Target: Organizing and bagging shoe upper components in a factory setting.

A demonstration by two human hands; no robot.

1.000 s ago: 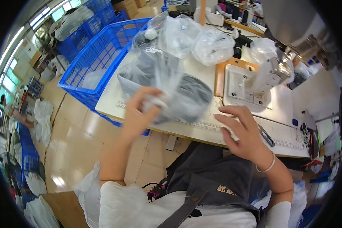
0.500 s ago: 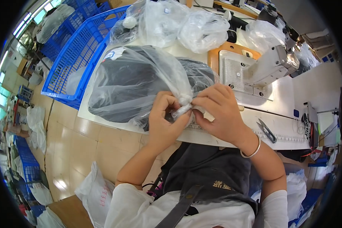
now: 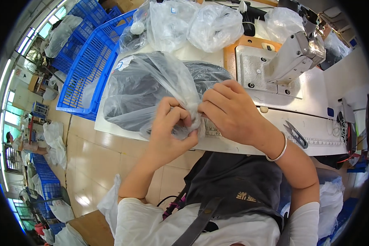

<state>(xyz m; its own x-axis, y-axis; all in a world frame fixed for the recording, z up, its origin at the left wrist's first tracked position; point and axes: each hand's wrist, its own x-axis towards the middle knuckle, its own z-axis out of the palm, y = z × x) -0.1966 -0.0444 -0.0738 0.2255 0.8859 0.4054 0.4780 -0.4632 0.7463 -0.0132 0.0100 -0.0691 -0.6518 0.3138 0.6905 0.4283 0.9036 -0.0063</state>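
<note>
A clear plastic bag (image 3: 151,88) stuffed with dark fabric pieces lies on the white sewing table (image 3: 315,127) in front of me. My left hand (image 3: 170,129) pinches the bag's twisted neck from below. My right hand (image 3: 231,110), a silver bangle on its wrist, grips the same neck from the right, so that both hands meet at the knot near the table's front edge.
A sewing machine (image 3: 293,59) stands at the right on its grey base. Thread snips (image 3: 296,134) lie near the front edge. Several more filled clear bags (image 3: 192,24) sit at the back. A blue plastic crate (image 3: 90,65) stands left of the table.
A second ago only my left hand held the bag, lifted. The bag now rests on the table and both hands have closed on its neck, working it tighter.
</note>
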